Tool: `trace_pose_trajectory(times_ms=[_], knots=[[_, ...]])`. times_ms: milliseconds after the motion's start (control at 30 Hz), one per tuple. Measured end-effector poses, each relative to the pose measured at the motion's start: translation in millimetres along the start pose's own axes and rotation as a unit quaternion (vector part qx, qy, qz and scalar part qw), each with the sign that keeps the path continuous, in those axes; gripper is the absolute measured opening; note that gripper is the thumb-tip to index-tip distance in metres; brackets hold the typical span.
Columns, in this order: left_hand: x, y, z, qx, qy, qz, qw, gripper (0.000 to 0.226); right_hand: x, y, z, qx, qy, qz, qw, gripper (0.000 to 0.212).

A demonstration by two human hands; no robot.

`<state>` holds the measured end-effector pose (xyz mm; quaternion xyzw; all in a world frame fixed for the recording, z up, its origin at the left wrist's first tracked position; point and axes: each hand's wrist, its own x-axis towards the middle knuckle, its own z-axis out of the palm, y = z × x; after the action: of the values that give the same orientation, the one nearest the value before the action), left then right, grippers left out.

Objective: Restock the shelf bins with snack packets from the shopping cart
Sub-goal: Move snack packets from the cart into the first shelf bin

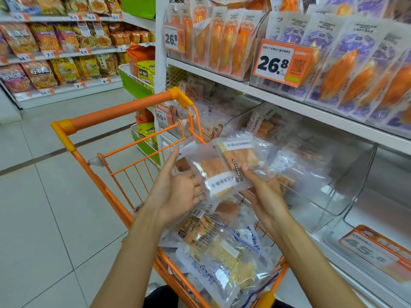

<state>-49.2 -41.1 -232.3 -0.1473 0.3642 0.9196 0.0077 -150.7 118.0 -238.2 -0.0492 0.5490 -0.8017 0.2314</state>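
Right hand [261, 192] gripped 2 snack packets [224, 167]; left hand [178, 190] supported them, fingers straight. The slick packets could slide apart before reaching the clear bin [322, 185] at 3 o'clock.

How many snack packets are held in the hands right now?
2 visible: one packet rests on the left hand, the other packet overlaps it, gripped by the right hand. More may hide beneath.

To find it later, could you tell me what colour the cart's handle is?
Orange, with yellower corner pieces: the cart handle, clearest in the head view.
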Motion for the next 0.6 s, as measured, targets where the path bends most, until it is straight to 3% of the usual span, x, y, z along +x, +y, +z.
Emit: trace_pose_trajectory(times_ms=[100, 167, 267, 367, 500, 600], knots=[[8.0, -20.6, 20.2, -0.074, -0.017, 0.034, 0.997, 0.051, 2.5, 8.1, 6.0, 0.015, 0.061, -0.048, 0.997, 0.043], [15.9, -25.6, 21.8, -0.065, 0.043, 0.052, 0.996, 0.042, 2.7, 9.9, 8.4, 0.010, 0.066, -0.058, 0.996, 0.049], [20.5, -22.0, 16.3, -0.037, 0.080, 0.053, 0.995, 0.070, 0.4, 7.6, 6.4, -0.040, 0.049, -0.076, 0.995, 0.045], [17.2, -12.0, 0.0, 0.084, 0.107, 0.062, 0.989, 0.076, -0.9, -2.3, -2.7, -0.133, 0.014, -0.097, 0.986, 0.032], [7.4, 7.5, -18.1, 0.243, 0.211, 0.093, 0.942, 0.115, -1.8, -22.7, -22.5, -0.192, -0.062, -0.086, 0.976, 0.034], [2.1, 18.7, -23.2, 0.276, 0.278, 0.132, 0.910, 0.064, -3.7, -29.6, -28.4, -0.229, -0.136, -0.071, 0.961, 0.043]])
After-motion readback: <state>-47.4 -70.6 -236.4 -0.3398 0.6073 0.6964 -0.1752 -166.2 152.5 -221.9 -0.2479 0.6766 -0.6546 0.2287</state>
